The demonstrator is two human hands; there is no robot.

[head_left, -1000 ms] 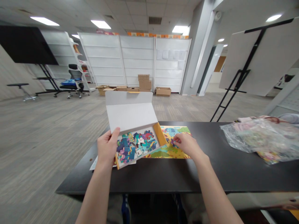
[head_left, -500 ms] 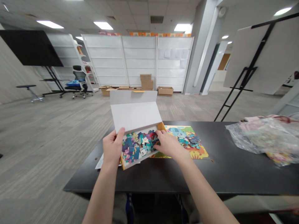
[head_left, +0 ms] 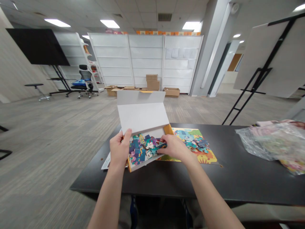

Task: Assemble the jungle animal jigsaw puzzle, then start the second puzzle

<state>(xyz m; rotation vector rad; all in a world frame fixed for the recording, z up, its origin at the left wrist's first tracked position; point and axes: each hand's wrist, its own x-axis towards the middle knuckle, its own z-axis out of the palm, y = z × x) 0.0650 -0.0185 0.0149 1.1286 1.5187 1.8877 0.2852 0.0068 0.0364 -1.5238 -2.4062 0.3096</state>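
An orange-sided cardboard box [head_left: 143,116] with a white inside is tilted toward me, its lid folded up and back. Colourful jigsaw puzzle pieces [head_left: 140,152] lie heaped in it. My left hand [head_left: 119,147] grips the box's left side, thumb over the edge. At the box's right end, my right hand [head_left: 173,147] reaches in with thumb and fingers closed around some puzzle pieces. Right of the box, a yellow illustrated board [head_left: 205,158] lies on the table, with a loose pile of puzzle pieces [head_left: 199,144] on top. Part of the board is hidden by my right hand and the box.
All this is on a black table [head_left: 228,178]. A clear plastic bag [head_left: 274,140] with soft items lies at its right end. White paper [head_left: 106,163] sticks out beneath the box at left. Beyond stand a whiteboard easel [head_left: 258,79], cardboard boxes [head_left: 152,83] and white shelving [head_left: 146,57].
My right thumb and fingers have closed on puzzle pieces in the box. The view has shifted slightly; the box and my left hand keep their hold.
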